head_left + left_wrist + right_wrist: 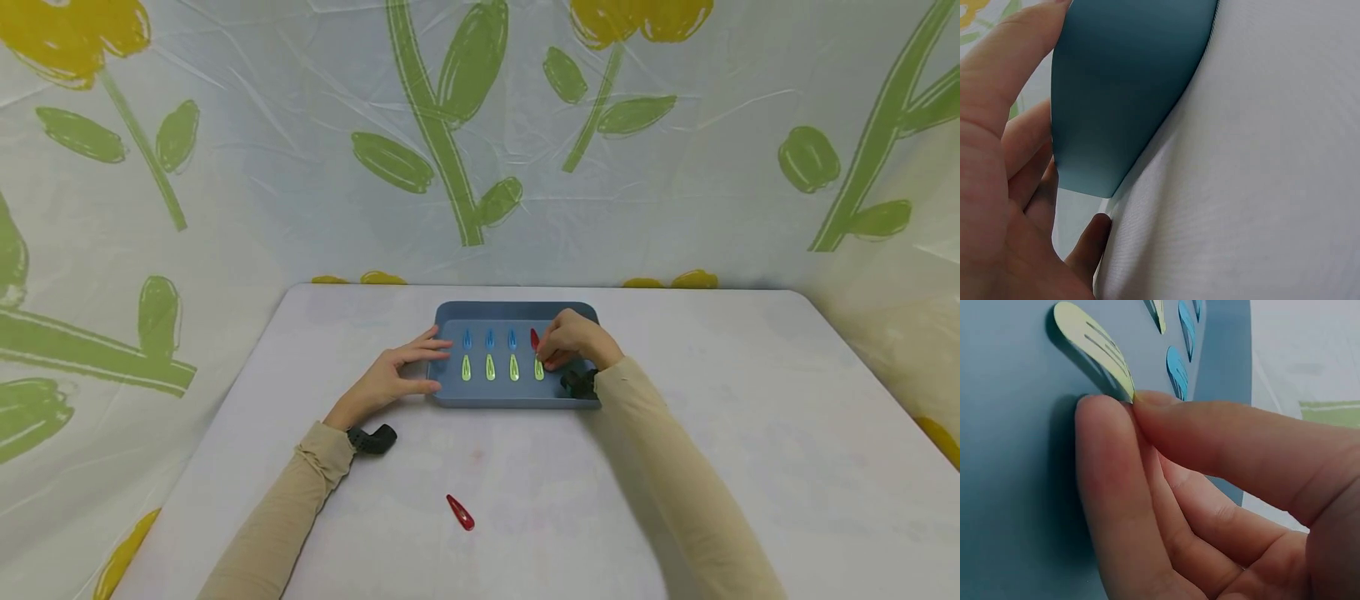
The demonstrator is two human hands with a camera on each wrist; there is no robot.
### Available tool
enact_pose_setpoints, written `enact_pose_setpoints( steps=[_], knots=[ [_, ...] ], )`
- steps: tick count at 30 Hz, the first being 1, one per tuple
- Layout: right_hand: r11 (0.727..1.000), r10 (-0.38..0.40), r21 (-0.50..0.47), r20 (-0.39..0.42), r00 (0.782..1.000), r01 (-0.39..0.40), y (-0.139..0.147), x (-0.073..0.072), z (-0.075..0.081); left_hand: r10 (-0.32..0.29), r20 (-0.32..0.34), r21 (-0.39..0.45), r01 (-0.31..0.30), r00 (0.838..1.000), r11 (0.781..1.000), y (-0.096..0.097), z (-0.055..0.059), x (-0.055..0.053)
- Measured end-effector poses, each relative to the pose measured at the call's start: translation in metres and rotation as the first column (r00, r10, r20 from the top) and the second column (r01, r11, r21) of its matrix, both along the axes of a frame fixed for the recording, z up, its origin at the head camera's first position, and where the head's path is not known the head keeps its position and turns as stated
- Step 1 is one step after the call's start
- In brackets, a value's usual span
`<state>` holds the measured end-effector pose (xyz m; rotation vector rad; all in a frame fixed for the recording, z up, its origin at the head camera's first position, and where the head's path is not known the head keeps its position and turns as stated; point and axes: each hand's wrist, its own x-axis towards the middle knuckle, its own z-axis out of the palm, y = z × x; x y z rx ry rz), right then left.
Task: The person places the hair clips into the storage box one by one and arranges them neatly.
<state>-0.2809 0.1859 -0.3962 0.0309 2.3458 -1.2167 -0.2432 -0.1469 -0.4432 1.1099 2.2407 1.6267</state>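
My right hand is over the right part of a blue-grey tray. Its thumb and a finger pinch the narrow tip of a yellow-green snap hair clip, the rightmost of its row. Just above that clip lies a red hair clip, partly covered by the hand in the head view and hidden in the right wrist view. With fingers spread and fairly straight, my left hand touches the tray's left end. Blue hair clips stand in a row above the yellow-green ones.
Nearer on the white table lies another red hair clip, in front of the tray. A wrist camera on the right arm overlaps the tray's lower right corner. Behind the table hangs a flower-patterned sheet.
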Motion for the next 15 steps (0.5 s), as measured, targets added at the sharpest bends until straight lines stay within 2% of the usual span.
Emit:
enact_pose_setpoints(
  steps=[15],
  knots=[
    [1.0, -0.001, 0.019, -0.012, 1.0, 0.002, -0.0004, -0.001, -0.0016, 0.006, 0.017, -0.013, -0.006, 1.0, 1.0, -0.0008, 0.0004, -0.0007]
  ],
)
